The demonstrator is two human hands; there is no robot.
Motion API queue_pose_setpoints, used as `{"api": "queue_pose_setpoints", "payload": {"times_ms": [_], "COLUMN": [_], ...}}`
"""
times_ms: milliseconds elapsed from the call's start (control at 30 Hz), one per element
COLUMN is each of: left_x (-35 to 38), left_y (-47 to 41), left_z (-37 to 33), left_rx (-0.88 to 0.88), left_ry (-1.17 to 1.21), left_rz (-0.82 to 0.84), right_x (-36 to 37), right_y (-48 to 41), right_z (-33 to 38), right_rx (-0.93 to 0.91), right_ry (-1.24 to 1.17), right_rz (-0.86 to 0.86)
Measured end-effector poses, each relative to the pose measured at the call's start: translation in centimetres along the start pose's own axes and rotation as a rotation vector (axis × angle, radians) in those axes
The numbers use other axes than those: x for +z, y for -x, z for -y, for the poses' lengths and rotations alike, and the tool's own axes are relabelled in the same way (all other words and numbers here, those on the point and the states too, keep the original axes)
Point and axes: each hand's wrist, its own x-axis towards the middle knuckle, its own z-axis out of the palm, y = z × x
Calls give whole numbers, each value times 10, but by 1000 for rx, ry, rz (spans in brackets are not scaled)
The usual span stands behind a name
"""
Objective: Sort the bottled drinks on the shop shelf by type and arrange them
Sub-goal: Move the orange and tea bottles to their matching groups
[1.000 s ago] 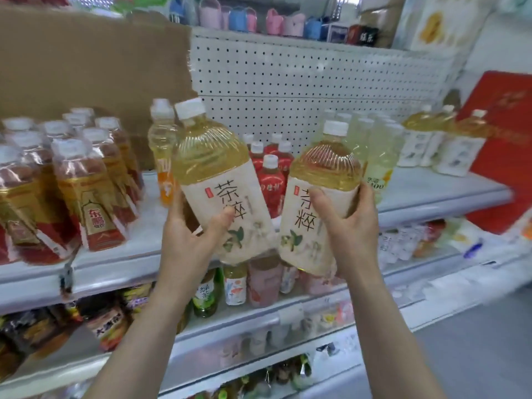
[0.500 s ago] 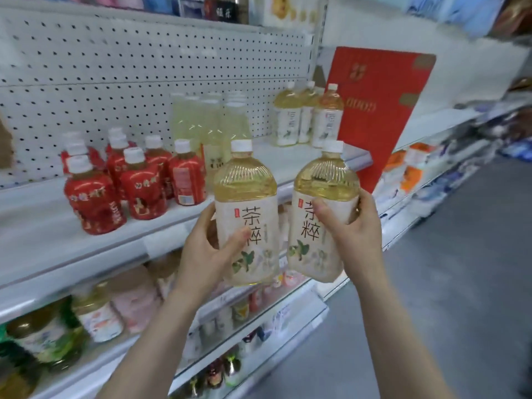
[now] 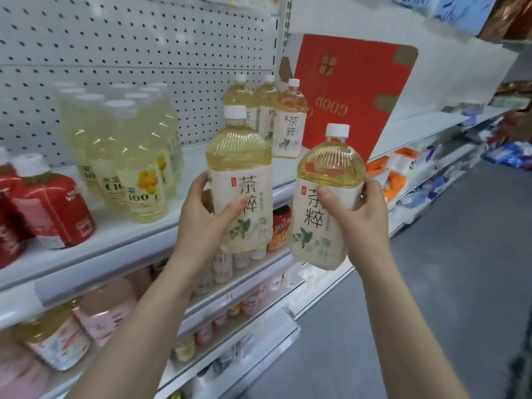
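Two matching tea bottles are held centre frame, in front of the shelf edge [image 3: 138, 240]. Left hand [image 3: 201, 220] grasps the left tea bottle [image 3: 239, 151], thumb across the label front and fingers wrapped round the back. Right hand [image 3: 362, 223] grasps the right tea bottle [image 3: 331, 165] the same way, lower and tilted slightly left. Both have a white cap, clear ribbed shoulder, golden-yellow liquid, and a cream label with black Chinese characters, a small red stamp and a green leaf sprig. The bottles are close together; I can't tell whether they touch.

Three same-type bottles [image 3: 289, 122] stand upper centre at the shelf back, just beside a red carton [image 3: 351, 90]. Pale yellow bottles [image 3: 138, 180] stand centre-left, red-labelled bottles [image 3: 54, 211] at the left edge. White pegboard [image 3: 129, 38] is behind. Mixed small bottles [image 3: 57, 338] sit on the lower shelves, blurred.
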Motion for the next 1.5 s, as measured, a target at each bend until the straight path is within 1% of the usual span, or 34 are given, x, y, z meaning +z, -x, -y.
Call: {"api": "queue_pose_setpoints", "payload": {"times_ms": [133, 233, 300, 367, 467, 633, 800, 867, 1033, 1100, 1233, 1333, 1500], "left_x": [33, 59, 74, 88, 104, 115, 122, 127, 138, 140, 143, 145, 145], "left_y": [-84, -154, -198, -232, -258, -269, -266, -268, -273, -275, -273, -271, -259], "left_z": [11, 16, 23, 32, 45, 55, 52, 50, 52, 53, 56, 59, 56], "left_rx": [18, -18, -32, -53, -113, -162, -112, -109, -102, -111, -106, -88, -63], "left_ry": [44, 71, 70, 69, 86, 104, -42, -87, -206, -231, -290, -383, -543], "left_rz": [-53, -89, -85, -81, -94, -52, 13, -8, -104, -121, -151, -166, -182], "right_x": [19, 32, 38, 43, 49, 59, 76, 82, 85, 82, 74, 70, 66], "right_y": [-57, -102, -129, -153, -183, -226, -262, -273, -288, -295, -314, -324, -330], "right_z": [-13, -18, -20, -23, -30, -48, -68, -76, -91, -95, -97, -97, -98], "right_rx": [-60, -75, -98, -121, -121, -161, -195, -216, -240, -241, -281, -285, -361], "right_ry": [-24, -48, -47, -59, -96, -81, -103, -109, -124, -128, 4, 32, 92], "right_rz": [8, 22, 11, -6, -35, 9, 153, 224, 462, 522, 568, 639, 672]}}
